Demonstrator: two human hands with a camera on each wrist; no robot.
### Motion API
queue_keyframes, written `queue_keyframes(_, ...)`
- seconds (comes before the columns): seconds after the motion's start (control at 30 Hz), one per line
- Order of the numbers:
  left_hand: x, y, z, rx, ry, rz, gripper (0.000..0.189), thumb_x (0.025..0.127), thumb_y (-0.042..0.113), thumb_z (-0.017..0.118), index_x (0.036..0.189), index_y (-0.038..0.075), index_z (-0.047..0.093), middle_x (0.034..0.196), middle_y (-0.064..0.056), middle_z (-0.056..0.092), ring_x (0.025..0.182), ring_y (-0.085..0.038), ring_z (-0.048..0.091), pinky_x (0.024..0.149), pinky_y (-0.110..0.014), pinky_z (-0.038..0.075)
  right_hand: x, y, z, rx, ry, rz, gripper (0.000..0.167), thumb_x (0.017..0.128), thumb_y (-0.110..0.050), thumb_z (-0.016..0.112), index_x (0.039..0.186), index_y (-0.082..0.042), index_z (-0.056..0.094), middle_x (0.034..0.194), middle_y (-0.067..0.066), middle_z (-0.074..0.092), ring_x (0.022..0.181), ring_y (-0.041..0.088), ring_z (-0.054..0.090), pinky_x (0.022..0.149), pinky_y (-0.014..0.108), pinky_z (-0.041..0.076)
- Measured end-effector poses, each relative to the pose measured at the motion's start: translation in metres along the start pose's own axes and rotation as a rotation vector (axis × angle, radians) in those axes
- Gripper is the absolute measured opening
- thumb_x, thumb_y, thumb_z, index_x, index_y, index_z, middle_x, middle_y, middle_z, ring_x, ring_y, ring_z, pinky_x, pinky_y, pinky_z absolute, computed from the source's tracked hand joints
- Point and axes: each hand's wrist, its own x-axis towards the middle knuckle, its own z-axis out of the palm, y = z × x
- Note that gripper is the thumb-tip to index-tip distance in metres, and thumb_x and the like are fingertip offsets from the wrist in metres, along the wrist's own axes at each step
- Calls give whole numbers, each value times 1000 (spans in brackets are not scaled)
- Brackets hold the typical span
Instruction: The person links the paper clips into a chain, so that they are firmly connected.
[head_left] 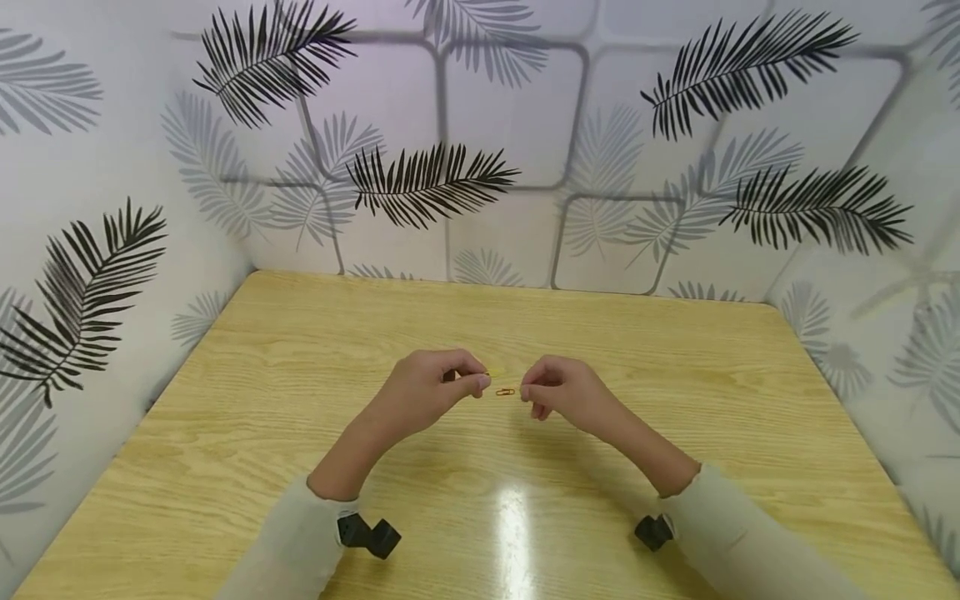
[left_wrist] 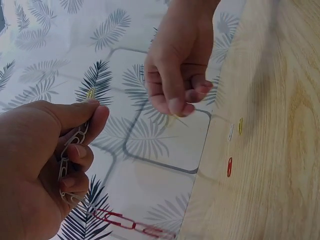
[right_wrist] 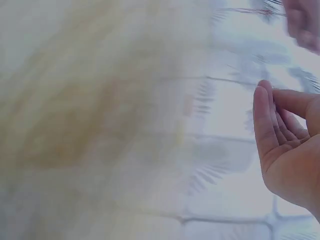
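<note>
My left hand (head_left: 431, 387) pinches a yellow paper clip (left_wrist: 91, 93) between thumb and index finger. Linked to it, a chain of white paper clips (left_wrist: 63, 167) runs down past the curled fingers, then turns into red paper clips (left_wrist: 112, 216) trailing below the hand. Facing it, a short gap away, is my right hand (head_left: 566, 387), its thumb and index fingertips drawn together. A faint pale sliver shows at those tips in the left wrist view, but I cannot tell whether it is a held clip. A red paper clip (head_left: 505, 391) appears between the hands in the head view.
In the left wrist view, a loose white clip (left_wrist: 230, 132), a yellow clip (left_wrist: 240, 126) and a red clip (left_wrist: 229, 167) lie on the wooden table (head_left: 300, 333). A leaf-patterned wall covering (head_left: 510, 233) rises behind the table and at both sides.
</note>
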Motion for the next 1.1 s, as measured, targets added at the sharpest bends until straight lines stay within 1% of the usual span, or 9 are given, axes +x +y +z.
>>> queue_keyframes(0.17,0,9,1,95,32,35,11,98,33,67,95,26,75,76,16,65,58,-9,47,54,-26,40,-18,-25,-14,52,94,-70,17,98,-21,69,109,-8,68,92,12,68,75,25,69,75,41,60)
queue_keyframes(0.27,1,14,1,157,66,100,11,98,32,68,94,25,76,76,16,66,57,-7,46,54,-25,39,-28,-38,-18,77,130,-108,19,98,-22,68,112,-10,68,96,12,68,77,25,69,75,39,60)
queue_keyframes(0.4,1,18,4,222,115,202,12,96,30,70,94,22,78,77,15,69,55,-3,45,53,-22,38,-39,-52,-17,117,166,-145,18,99,-20,67,112,-8,68,94,13,67,76,24,69,75,36,60)
queue_keyframes(0.47,1,19,5,239,136,239,11,96,29,70,93,22,78,77,15,70,53,0,43,52,-20,36,-43,-57,-15,136,179,-153,17,99,-19,67,111,-8,68,92,11,67,75,25,68,75,36,60)
queue_keyframes(0.53,1,19,6,235,147,263,11,95,29,71,93,21,78,77,14,71,51,0,40,51,-20,34,-47,-61,-12,151,181,-151,18,98,-20,67,111,-7,68,91,10,67,75,25,68,75,35,59)
queue_keyframes(0.67,2,21,7,229,168,295,9,94,27,72,93,21,78,79,13,73,51,1,36,50,-18,32,-50,-65,-7,152,178,-143,18,98,-21,68,109,-7,69,89,9,67,74,24,68,74,35,59)
queue_keyframes(0.83,2,21,7,238,178,332,8,94,26,73,92,20,78,83,12,75,52,1,32,51,-18,30,-49,-63,-2,161,165,-143,15,99,-19,66,109,-8,69,89,9,67,73,23,68,72,36,59)
queue_keyframes(1.1,3,19,9,232,174,340,9,96,24,70,96,19,77,88,10,75,55,0,35,53,-19,33,-48,-62,0,151,170,-136,15,99,-17,65,109,-7,69,88,11,66,73,24,67,72,35,59)
